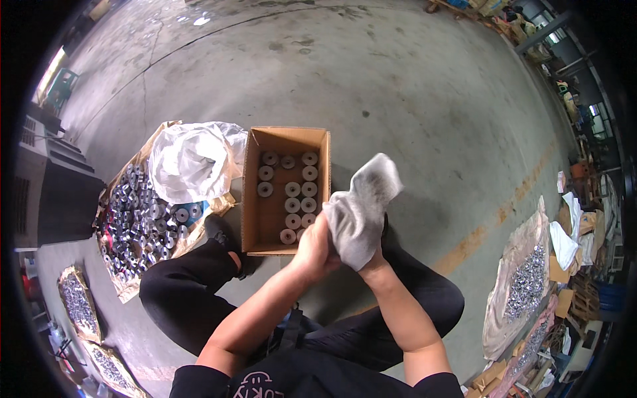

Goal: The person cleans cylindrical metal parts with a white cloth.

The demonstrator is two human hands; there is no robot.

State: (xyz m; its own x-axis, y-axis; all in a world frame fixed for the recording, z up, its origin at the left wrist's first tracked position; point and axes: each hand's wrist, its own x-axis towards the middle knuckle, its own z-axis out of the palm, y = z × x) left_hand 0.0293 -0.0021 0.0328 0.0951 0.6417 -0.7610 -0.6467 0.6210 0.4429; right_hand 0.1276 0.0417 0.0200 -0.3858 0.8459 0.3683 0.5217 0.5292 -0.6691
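Observation:
My left hand [314,247] is closed on the lower edge of a limp, pale grey knitted work glove [355,222] with a darker smudged patch near its top. At the glove's lower end my right wrist [375,263] disappears into or behind it, so the right fingers are hidden. Both hands are held in front of me, just right of an open cardboard box [245,192]. Inside that box, round metal pieces with centre holes [292,205] stand in rows, mostly along its right side. My left forearm crosses in front of the box's near right corner.
Left of the box, a sheet holds a heap of shiny metal pieces [136,219], with a crumpled white plastic bag [189,162] at its far end. More small metal parts [526,285] lie on a sheet at the right. A dark cabinet [63,199] stands far left.

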